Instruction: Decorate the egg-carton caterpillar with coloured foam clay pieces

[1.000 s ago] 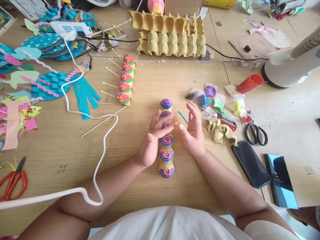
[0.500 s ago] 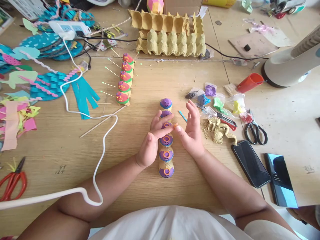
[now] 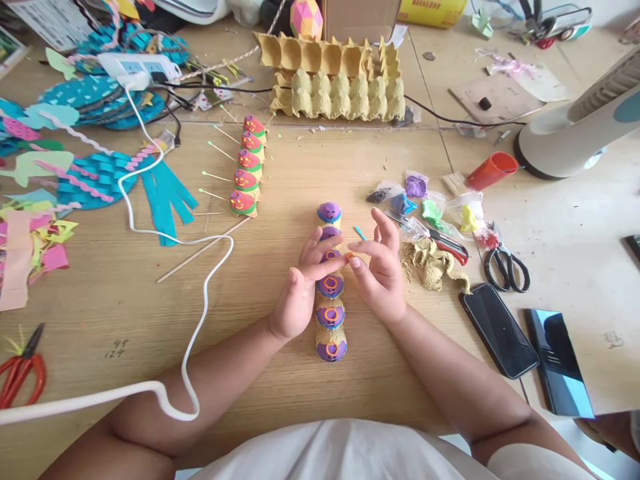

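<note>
A strip of egg-carton cups painted purple and blue (image 3: 331,316) stands upright on the table before me, orange rings on several cups. Over its middle, my left hand (image 3: 305,287) has its fingers spread, the index fingertip touching a small orange piece of clay (image 3: 349,256). The thumb and index finger of my right hand (image 3: 383,273) meet at that orange piece, just right of the strip. A short blue stick (image 3: 360,233) lies behind my right hand. Further left is a second strip, red and green (image 3: 247,160), with pale sticks at its side.
Bagged clay (image 3: 433,211), a red cutter (image 3: 453,250), black scissors (image 3: 506,267) and two phones (image 3: 499,330) lie to the right. Egg cartons (image 3: 347,97) are at the back. A white cable (image 3: 206,287) crosses the left side, near red-handled scissors (image 3: 23,373).
My right index finger has bent down toward the thumb at the orange piece. My left hand stays nearly in place, and the whole view has shifted slightly.
</note>
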The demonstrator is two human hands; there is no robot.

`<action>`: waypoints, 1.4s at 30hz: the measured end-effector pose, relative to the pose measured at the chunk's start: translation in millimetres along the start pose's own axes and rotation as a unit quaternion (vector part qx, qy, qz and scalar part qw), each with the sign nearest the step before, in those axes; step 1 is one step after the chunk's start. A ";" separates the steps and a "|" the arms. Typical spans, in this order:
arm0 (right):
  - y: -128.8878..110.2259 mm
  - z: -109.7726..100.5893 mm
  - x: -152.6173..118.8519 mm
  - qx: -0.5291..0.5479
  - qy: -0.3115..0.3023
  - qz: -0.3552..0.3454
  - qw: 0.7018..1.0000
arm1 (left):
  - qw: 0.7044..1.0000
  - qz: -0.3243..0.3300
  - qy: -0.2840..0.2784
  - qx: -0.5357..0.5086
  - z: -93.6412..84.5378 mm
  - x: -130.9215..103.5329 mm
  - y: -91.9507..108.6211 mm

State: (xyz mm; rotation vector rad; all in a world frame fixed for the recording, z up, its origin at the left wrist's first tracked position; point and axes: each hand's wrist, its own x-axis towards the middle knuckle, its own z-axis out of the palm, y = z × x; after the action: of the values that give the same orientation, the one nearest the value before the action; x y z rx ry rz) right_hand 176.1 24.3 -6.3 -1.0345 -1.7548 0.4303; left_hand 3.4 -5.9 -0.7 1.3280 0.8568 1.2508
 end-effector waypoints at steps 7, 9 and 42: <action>-2.8 -3.1 0.6 0.041 0.015 -0.060 0.997 | 0.995 -0.028 -0.015 -0.098 0.4 4.9 2.4; -3.8 -2.6 0.3 0.046 0.010 -0.074 0.996 | 0.994 -0.035 -0.016 -0.104 0.2 5.1 2.5; -8.6 -7.1 1.5 0.073 -0.015 -0.005 0.997 | 0.999 -0.026 0.007 -0.047 0.2 2.9 2.7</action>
State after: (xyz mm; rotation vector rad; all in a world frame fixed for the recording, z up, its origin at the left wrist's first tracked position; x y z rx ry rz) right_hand 178.4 19.4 3.6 -0.9189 -1.7266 0.5616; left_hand 3.7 -3.6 2.5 1.2178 0.8270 1.2460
